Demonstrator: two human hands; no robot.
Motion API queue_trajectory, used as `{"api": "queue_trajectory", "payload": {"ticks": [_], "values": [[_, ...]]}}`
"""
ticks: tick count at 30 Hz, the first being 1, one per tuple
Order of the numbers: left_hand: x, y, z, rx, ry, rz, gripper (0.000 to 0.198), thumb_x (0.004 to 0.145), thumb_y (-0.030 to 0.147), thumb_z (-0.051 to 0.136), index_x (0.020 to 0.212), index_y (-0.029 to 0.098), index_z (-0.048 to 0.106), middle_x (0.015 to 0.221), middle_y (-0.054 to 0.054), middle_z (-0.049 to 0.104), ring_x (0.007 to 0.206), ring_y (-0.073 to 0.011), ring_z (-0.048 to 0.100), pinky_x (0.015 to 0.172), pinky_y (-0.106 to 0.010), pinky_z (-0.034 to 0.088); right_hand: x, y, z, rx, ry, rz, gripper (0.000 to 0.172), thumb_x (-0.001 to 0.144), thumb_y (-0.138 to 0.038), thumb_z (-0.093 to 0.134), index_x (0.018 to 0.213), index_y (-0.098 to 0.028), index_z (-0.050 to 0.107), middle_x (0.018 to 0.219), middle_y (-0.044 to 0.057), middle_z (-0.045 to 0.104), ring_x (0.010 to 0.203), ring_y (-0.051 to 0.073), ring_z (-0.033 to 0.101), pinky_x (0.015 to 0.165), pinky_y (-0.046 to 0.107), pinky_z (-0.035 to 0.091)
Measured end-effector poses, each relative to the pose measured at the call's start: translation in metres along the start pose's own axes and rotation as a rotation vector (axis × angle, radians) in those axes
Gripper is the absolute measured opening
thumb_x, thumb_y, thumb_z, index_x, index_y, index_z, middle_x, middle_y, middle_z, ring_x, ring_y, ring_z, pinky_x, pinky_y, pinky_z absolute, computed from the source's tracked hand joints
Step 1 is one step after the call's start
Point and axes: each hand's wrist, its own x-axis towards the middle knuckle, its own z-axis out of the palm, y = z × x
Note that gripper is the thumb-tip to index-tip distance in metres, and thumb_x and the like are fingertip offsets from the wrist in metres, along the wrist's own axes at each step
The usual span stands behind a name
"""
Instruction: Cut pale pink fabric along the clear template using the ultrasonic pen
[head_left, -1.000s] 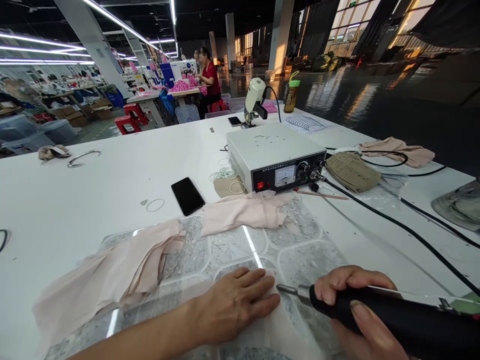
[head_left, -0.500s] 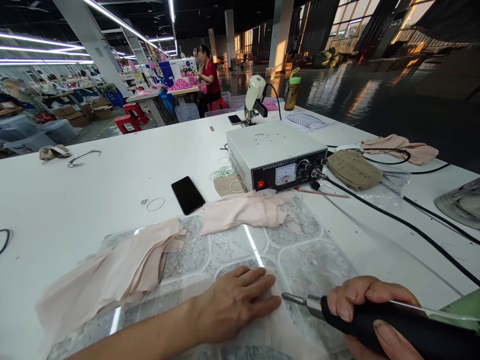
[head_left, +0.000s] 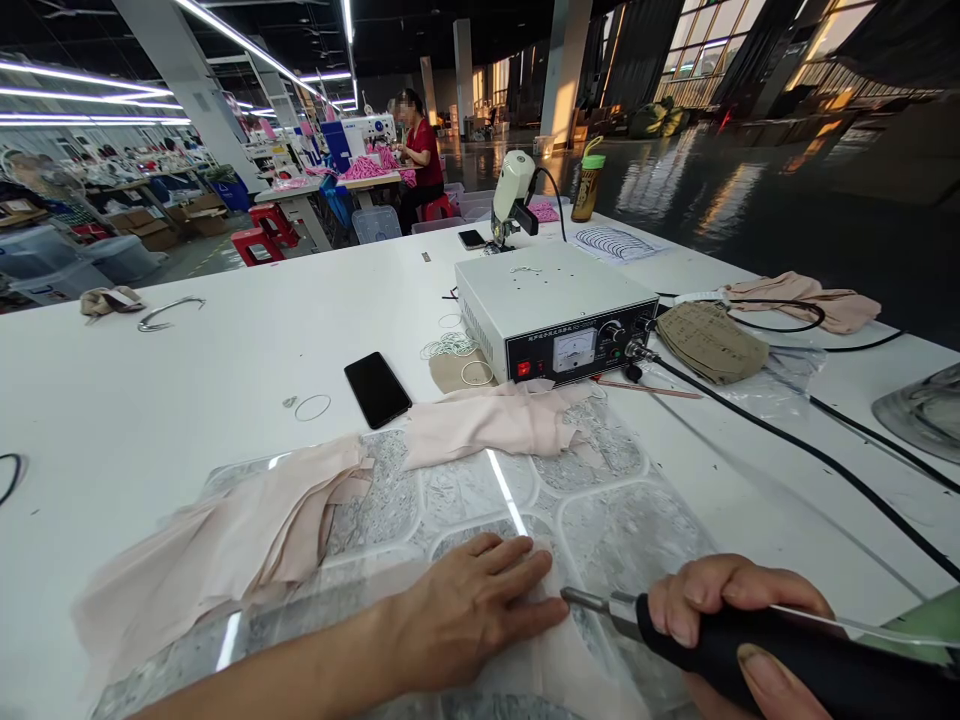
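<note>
One black-handled tool (head_left: 787, 655) was held at the near edge of the bench (head_left: 187, 390), with the grip of the right hand (head_left: 720, 610) closed around its handle. Its slim metal tip (head_left: 592, 600) was set just beside the left hand (head_left: 465, 605), whose grip was spread flat on one sheer fabric piece (head_left: 555, 660). Two pale-pink heaps were counted on the patterned mat (head_left: 622, 520): the left heap (head_left: 225, 545) and the far heap (head_left: 487, 425). Beyond were one black phone (head_left: 377, 389) and one white control unit (head_left: 555, 310).

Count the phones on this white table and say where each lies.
2. The near phone lies left of the white control box; the far phone lies behind the box, beside the cutting machine. Fabric could hide more.
</note>
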Motion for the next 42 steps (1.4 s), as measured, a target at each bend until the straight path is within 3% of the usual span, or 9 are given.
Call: {"api": "queue_trajectory", "payload": {"ticks": [9, 16, 21, 28, 34, 42], "values": [[-0.001, 0.0, 0.002, -0.001, 0.024, 0.0, 0.035, 0.095, 0.016, 0.051, 0.13, 0.019, 0.052, 0.13, -0.011, 0.057, 0.117, -0.0258, 0.054, 0.09, -0.035, 0.045, 0.005, -0.001, 0.0, -0.05, -0.086, -0.032, 0.004, 0.087, -0.025, 0.063, 0.088, -0.026, 0.06, 0.074, 0.001, 0.057, 0.058, 0.015, 0.058, 0.055, 0.036, 0.057], [-0.002, 0.0, 0.001, -0.011, 0.023, -0.011, 0.035, 0.099, 0.015, 0.042, 0.133, 0.016, 0.051, 0.133, -0.012, 0.057, 0.123, -0.0257, 0.052, 0.094, -0.036, 0.045, 0.005, -0.011, 0.003, 0.026, 0.116, -0.026, 0.013, 0.08, -0.032, 0.07, 0.081, -0.023, 0.06, 0.069, -0.001, 0.054, 0.051, 0.011, 0.055, 0.05, 0.028, 0.055], [-0.003, 0.001, 0.0, -0.027, 0.001, -0.042, 0.033, 0.103, 0.015, 0.034, 0.13, 0.014, 0.055, 0.138, -0.012, 0.056, 0.128, -0.0254, 0.052, 0.099, -0.038, 0.046, -0.006, -0.009, -0.01, 0.11, 0.104, 0.045, 0.011, 0.08, -0.032, 0.066, 0.082, -0.022, 0.061, 0.07, 0.0, 0.055, 0.051, 0.012, 0.056, 0.048, 0.028, 0.053], [-0.001, 0.015, -0.01, -0.065, 0.068, -0.013, 0.032, 0.099, 0.01, 0.04, 0.128, 0.008, 0.054, 0.132, -0.017, 0.06, 0.125, -0.0265, 0.055, 0.101, -0.04, 0.046, -0.008, -0.005, -0.007, 0.231, 0.183, 0.067, 0.011, 0.077, -0.031, 0.066, 0.08, -0.021, 0.061, 0.068, 0.0, 0.054, 0.049, 0.011, 0.055, 0.046, 0.026, 0.049], [-0.002, 0.03, -0.004, -0.105, 0.059, 0.025, 0.034, 0.099, 0.011, 0.04, 0.132, 0.007, 0.049, 0.13, -0.016, 0.062, 0.125, -0.0252, 0.054, 0.103, -0.039, 0.046, -0.014, 0.002, -0.017, 0.252, 0.111, 0.074, 0.009, 0.08, -0.031, 0.064, 0.085, -0.024, 0.061, 0.074, 0.0, 0.054, 0.054, 0.012, 0.055, 0.051, 0.03, 0.05], [-0.004, 0.033, 0.004, -0.095, 0.064, 0.021, 0.037, 0.097, 0.011, 0.041, 0.134, 0.006, 0.048, 0.124, -0.017, 0.064, 0.121, -0.0272, 0.057, 0.1, -0.041, 0.048, -0.018, 0.005, -0.02, 0.245, 0.009, 0.042, 0.007, 0.087, -0.028, 0.055, 0.093, -0.025, 0.059, 0.079, 0.0, 0.053, 0.059, 0.013, 0.057, 0.055, 0.029, 0.051]]}}
